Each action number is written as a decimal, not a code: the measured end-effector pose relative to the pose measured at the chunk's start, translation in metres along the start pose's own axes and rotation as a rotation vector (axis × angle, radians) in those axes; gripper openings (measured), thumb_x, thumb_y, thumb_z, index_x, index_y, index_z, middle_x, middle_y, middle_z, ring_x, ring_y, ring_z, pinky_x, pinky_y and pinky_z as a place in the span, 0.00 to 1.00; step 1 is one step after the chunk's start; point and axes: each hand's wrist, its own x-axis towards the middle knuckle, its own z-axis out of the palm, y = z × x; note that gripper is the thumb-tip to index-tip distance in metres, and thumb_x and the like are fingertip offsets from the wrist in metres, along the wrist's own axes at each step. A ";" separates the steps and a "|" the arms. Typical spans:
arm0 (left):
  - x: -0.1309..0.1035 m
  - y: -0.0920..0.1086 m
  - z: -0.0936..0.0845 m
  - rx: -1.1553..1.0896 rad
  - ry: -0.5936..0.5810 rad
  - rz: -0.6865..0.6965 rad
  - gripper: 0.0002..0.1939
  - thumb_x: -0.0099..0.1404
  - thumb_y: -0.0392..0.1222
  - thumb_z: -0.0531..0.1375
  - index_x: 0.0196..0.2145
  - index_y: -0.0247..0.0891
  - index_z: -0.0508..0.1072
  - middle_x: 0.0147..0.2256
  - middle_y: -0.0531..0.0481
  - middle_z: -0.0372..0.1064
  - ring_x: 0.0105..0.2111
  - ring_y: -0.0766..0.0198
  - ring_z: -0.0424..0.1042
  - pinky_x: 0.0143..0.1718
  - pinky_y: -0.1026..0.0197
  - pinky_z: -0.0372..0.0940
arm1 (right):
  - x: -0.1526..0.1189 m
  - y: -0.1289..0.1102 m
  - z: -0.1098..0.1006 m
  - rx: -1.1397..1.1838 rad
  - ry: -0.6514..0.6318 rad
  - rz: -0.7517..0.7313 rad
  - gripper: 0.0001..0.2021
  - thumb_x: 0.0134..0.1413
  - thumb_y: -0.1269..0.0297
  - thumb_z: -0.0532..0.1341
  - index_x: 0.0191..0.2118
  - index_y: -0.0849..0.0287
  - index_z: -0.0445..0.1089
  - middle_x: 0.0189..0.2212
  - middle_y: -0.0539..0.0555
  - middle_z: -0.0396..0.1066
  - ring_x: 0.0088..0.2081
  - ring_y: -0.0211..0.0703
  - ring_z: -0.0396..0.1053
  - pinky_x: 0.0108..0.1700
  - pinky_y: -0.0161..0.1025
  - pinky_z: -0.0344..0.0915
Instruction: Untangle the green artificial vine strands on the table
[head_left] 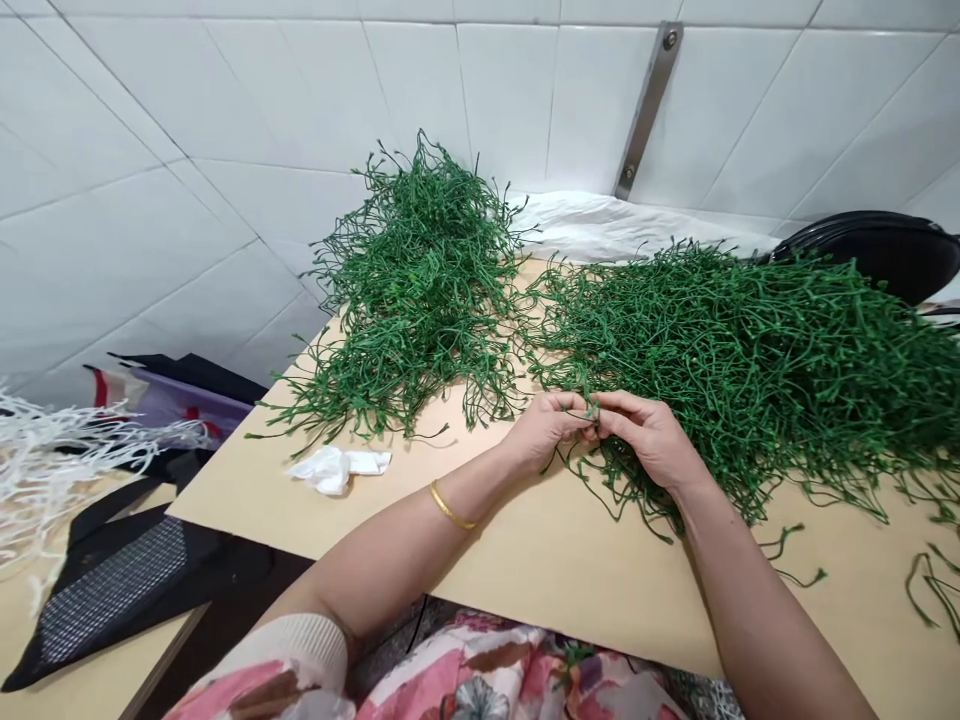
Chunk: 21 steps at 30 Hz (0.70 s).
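Observation:
My left hand (pixel 553 428) and my right hand (pixel 643 432) meet at the table's middle, fingertips pinched together. Between them is a thin green cord (pixel 590 411), partly hidden by the fingers. Its kind resembles the many short knotted green cords around it. A large pile of green cords (pixel 720 350) spreads just behind and to the right of my right hand. Another heap of green cords (pixel 420 280) rises at the back left, beyond my left hand. A few cord ends hang below my fingers onto the tabletop.
The tan tabletop (pixel 525 560) holds a crumpled white tissue (pixel 328 470) at left. Loose green cords (pixel 795 560) lie at right. White strands (pixel 60 470) and a black mesh item (pixel 112 580) lie on a neighbouring surface. A black rounded object (pixel 877 250) stands by the tiled wall (pixel 495 90).

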 end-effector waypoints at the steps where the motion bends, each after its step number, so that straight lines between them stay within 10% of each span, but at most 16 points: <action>1: 0.000 0.000 0.001 -0.009 0.001 -0.008 0.07 0.47 0.33 0.63 0.20 0.31 0.66 0.20 0.51 0.66 0.21 0.72 0.64 0.26 0.67 0.57 | 0.000 0.000 0.001 -0.030 0.009 -0.022 0.12 0.42 0.59 0.64 0.35 0.58 0.73 0.28 0.50 0.70 0.28 0.36 0.66 0.33 0.37 0.64; 14: -0.007 0.003 0.008 0.375 0.093 0.240 0.13 0.51 0.40 0.61 0.16 0.34 0.63 0.17 0.56 0.55 0.20 0.74 0.54 0.23 0.67 0.51 | -0.003 -0.002 0.018 -0.689 0.278 -0.332 0.08 0.52 0.68 0.52 0.23 0.59 0.58 0.22 0.49 0.58 0.27 0.36 0.56 0.30 0.36 0.53; 21: -0.009 0.006 0.012 0.210 0.107 0.150 0.07 0.47 0.39 0.64 0.21 0.34 0.71 0.24 0.51 0.66 0.26 0.70 0.64 0.31 0.64 0.60 | -0.002 -0.016 0.008 -0.204 0.299 -0.110 0.12 0.54 0.57 0.52 0.25 0.58 0.58 0.17 0.44 0.54 0.18 0.32 0.52 0.22 0.32 0.52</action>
